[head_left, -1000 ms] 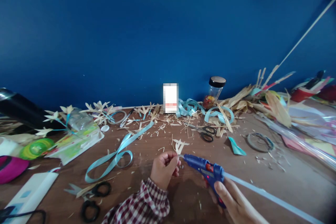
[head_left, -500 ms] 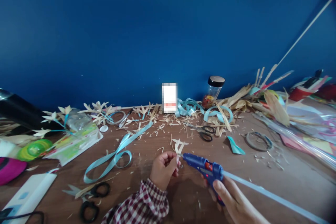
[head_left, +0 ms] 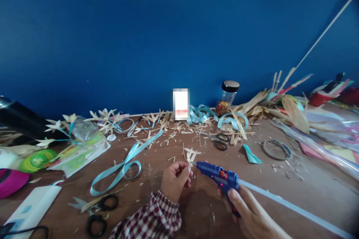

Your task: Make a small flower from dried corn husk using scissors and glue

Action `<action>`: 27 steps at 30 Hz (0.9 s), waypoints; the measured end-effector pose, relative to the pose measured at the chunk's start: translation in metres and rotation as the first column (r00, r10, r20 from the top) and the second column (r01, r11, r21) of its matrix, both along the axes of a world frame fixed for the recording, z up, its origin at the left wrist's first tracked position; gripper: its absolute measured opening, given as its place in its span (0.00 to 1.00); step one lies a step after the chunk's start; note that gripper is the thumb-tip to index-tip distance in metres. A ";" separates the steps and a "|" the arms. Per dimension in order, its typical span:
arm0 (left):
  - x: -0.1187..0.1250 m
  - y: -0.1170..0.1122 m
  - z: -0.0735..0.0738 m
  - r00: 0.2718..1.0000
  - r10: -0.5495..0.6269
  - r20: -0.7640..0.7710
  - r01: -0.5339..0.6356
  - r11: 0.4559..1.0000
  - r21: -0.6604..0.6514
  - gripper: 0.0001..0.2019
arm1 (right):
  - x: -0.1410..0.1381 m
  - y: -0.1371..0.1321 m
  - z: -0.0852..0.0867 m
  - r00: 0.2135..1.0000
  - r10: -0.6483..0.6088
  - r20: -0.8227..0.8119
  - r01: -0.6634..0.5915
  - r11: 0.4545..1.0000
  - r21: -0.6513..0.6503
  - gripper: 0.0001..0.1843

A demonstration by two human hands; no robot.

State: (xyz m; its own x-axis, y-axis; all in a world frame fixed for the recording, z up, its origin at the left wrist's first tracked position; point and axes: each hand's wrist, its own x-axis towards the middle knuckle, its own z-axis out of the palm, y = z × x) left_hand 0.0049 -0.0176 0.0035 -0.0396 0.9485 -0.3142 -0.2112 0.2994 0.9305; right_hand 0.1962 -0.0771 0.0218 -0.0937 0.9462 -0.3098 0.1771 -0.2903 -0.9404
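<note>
My left hand (head_left: 176,180), in a checked sleeve, pinches the base of a small pale flower (head_left: 192,154) that looks made of dried husk. Its petals point away from me above the table (head_left: 151,171). My right hand (head_left: 244,203) is wrapped round the grip of a blue glue gun (head_left: 213,171) with a small red light glowing on its side. The nozzle points left and sits at the flower's base, close to my left fingertips; whether it touches cannot be made out. A long translucent glue stick (head_left: 291,205) sticks out of the gun's back.
Black-handled scissors (head_left: 97,209) lie front left beside a white power strip (head_left: 33,209). Light blue ribbon (head_left: 112,179) curls at left. Husk scraps, more scissors (head_left: 221,142) and a jar (head_left: 226,99) lie toward the blue wall. A tape roll (head_left: 277,150) is at right.
Both hands hold nearly the same pose. The glue gun's nozzle has shifted very slightly at the flower's base; otherwise the view has only moved a little.
</note>
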 end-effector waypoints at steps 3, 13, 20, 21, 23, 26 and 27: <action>0.000 0.000 0.001 1.000 0.003 0.004 -0.003 1.000 -0.005 0.11 | 0.000 0.000 0.001 1.000 0.002 -0.010 -0.002 1.000 0.009 0.26; 0.000 0.001 0.003 1.000 0.023 0.022 -0.022 1.000 -0.021 0.12 | 0.006 0.004 0.004 0.996 0.081 0.028 -0.081 0.997 0.016 0.28; 0.001 0.000 0.005 0.999 0.050 0.009 -0.050 0.998 -0.026 0.13 | 0.001 0.001 0.002 0.999 0.049 0.005 -0.049 0.998 0.040 0.27; 0.001 0.001 0.005 0.999 0.050 0.011 -0.050 0.998 -0.027 0.13 | 0.001 0.001 0.002 0.999 0.050 0.007 -0.050 0.998 0.036 0.27; 0.002 0.001 0.005 0.999 0.043 0.021 -0.042 0.999 -0.027 0.13 | 0.002 0.001 0.002 0.998 0.051 0.026 -0.051 0.998 0.023 0.27; 0.001 0.001 0.004 0.999 0.024 0.022 -0.023 0.999 -0.027 0.13 | 0.002 0.001 0.002 0.998 0.047 0.037 -0.047 0.999 0.016 0.28; 0.001 0.001 0.003 1.000 0.019 0.015 -0.019 0.999 -0.028 0.13 | 0.002 0.001 0.002 0.999 0.043 0.031 -0.044 0.999 0.017 0.28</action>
State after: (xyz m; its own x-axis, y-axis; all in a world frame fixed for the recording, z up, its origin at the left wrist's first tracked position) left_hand 0.0062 -0.0167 0.0069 -0.0522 0.9386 -0.3412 -0.2314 0.3210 0.9184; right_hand 0.1982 -0.0758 0.0233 -0.1259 0.9469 -0.2959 0.2176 -0.2647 -0.9395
